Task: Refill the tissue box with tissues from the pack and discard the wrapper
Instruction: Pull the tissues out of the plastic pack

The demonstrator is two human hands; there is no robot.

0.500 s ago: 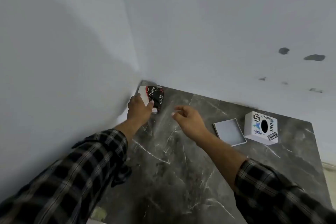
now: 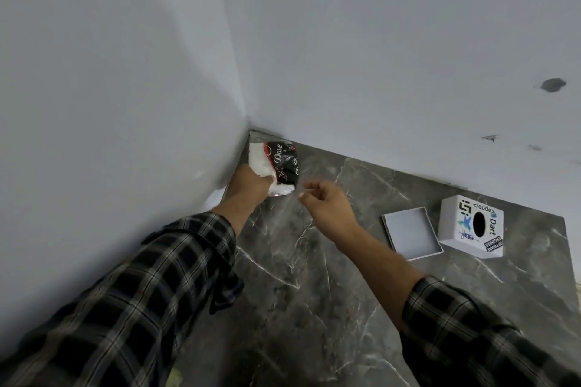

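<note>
Far corner of the counter: the tissue pack (image 2: 278, 168), black wrapper with white tissue showing at its left side and lower end, sits where the two walls meet, against the marble counter (image 2: 314, 292).
Progress: early, as I judge it; the tissues are inside their wrapper and nothing has gone into the box.
Box: the white tissue box (image 2: 471, 229) lies well to the right, its oval opening facing the camera, dark inside; whether any tissues remain I cannot tell.
Lid: a flat grey-white panel (image 2: 412, 232), likely the box's base or lid, lies just beside the box on its left, so the box appears already opened for filling.
Left to do: bring the pack over, strip the wrapper, load the tissues, close the box, discard the wrapper.
Left hand (image 2: 248, 187): closed around the lower left part of the pack, fingers hidden behind it, thumb side on the white tissue.
Right hand (image 2: 327, 207): empty, fingers loosely curled and partly apart, hovering near the pack's right edge without touching it.
</note>
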